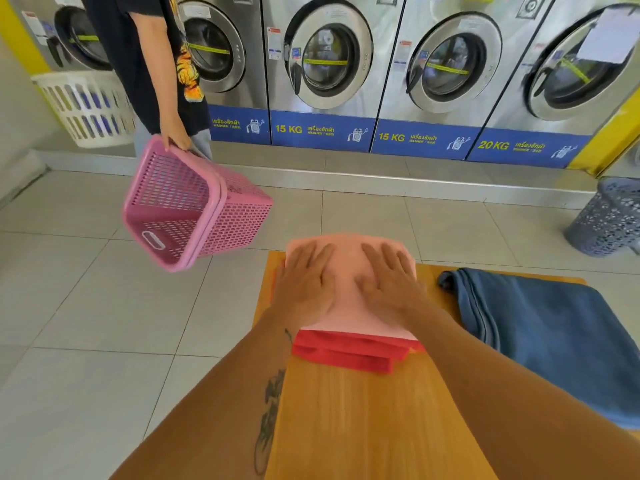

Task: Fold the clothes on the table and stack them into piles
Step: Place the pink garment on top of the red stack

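A folded light pink cloth lies on top of a pile of folded red clothes at the far left end of the wooden table. My left hand rests flat on the pink cloth's left half, fingers spread. On its right half my right hand presses flat in the same way. Neither hand grips anything. A blue garment lies loosely spread on the table to the right of the pile.
Another person stands at the far left holding a tilted pink laundry basket above the tiled floor. A white basket stands behind them, a grey basket at the right. Washing machines line the back wall.
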Action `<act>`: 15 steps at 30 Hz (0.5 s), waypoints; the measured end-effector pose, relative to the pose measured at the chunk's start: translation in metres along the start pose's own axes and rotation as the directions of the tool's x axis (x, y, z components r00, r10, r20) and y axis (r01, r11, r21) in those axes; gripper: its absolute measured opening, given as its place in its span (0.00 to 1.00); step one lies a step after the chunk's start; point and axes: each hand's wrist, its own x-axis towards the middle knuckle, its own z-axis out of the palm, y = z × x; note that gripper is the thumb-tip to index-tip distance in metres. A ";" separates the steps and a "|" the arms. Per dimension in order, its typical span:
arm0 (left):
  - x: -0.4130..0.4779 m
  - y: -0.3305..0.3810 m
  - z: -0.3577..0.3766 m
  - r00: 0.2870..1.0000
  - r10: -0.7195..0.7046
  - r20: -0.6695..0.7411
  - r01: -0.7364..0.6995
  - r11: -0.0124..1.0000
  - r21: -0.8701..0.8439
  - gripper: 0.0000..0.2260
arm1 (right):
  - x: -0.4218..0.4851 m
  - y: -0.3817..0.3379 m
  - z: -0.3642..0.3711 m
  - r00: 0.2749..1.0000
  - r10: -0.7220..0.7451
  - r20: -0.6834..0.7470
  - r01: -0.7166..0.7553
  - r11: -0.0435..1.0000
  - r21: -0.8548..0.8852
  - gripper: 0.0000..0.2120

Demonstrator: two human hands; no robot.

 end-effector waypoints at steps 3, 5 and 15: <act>0.010 -0.001 0.002 0.997 -0.042 0.070 0.043 0.999 -0.018 0.28 | 0.007 0.006 -0.003 0.999 0.027 0.026 -0.030 0.993 0.114 0.34; 0.015 0.002 -0.001 0.993 -0.077 0.089 0.080 0.996 -0.030 0.28 | 0.019 0.002 -0.015 0.995 0.053 0.088 -0.063 0.991 0.116 0.34; 0.008 -0.015 -0.024 0.966 -0.221 0.132 0.236 0.966 -0.103 0.23 | 0.013 0.017 -0.028 0.966 0.206 0.155 -0.242 0.931 0.275 0.27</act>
